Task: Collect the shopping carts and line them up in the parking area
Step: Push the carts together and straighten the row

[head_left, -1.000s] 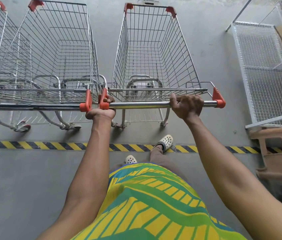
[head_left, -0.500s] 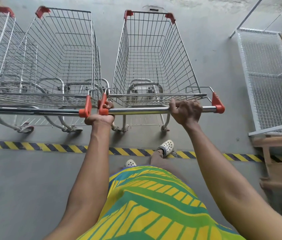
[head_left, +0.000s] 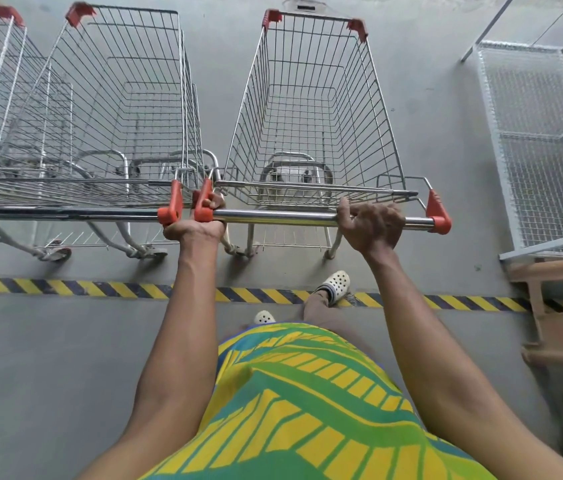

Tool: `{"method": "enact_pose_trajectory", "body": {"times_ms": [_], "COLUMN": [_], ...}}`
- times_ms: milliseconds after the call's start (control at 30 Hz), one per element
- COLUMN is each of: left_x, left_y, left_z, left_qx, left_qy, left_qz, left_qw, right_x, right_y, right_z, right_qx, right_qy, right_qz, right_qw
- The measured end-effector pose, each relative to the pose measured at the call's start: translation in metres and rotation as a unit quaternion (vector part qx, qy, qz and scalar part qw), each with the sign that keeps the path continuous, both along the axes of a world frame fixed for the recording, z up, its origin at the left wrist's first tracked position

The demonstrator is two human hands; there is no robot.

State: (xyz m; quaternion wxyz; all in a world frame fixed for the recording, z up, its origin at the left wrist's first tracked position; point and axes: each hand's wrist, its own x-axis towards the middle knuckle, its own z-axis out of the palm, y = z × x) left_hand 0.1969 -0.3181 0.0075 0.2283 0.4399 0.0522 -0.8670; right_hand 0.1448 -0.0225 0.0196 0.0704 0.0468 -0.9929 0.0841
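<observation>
Parking step in hand: gripped cart handle (head_left: 273, 218), left hand (head_left: 197, 225) and right hand (head_left: 372, 225) fingers wrapped round it, cart (head_left: 311, 109) beside parked cart (head_left: 117, 109), beyond striped line (head_left: 65, 288). Next called for squaring, then releasing.

Both hands, left hand (head_left: 200, 225) and right hand (head_left: 372, 225), grip the handle (head_left: 280, 217) of a shopping cart (head_left: 311, 109) beside a parked cart (head_left: 110, 109).

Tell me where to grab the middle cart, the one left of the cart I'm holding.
Grip the middle cart by its handle bar, from the striped-line side. The bar runs level across that open end; the basket walls are thin wire.
</observation>
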Motion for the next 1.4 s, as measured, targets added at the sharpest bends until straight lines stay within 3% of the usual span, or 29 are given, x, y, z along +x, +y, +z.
{"method": "enact_pose_trajectory", "body": {"times_ms": [433,833,1400], "left_x": [0.006,0.044,0.038], "left_y": [0.005,0.006,0.007], "left_z": [0.016,0.006,0.038], "left_qx": [-0.001,-0.024,-0.021], "left_qy": [-0.018,0.06,0.098], "left_qz": [-0.041,-0.14,-0.103], "left_qw": [0.999,0.988,0.99], "right_x": [0.01,0.011,0.007], "right_y": [0.003,0.005,0.004], "right_z": [-0.001,-0.001,0.002], "right_qx": [-0.027,-0.058,-0.041], "right_qy": [0.025,0.085,0.088], "right_qz": [-0.003,0.011,0.014], "right_qw": [0.999,0.995,0.995]}}
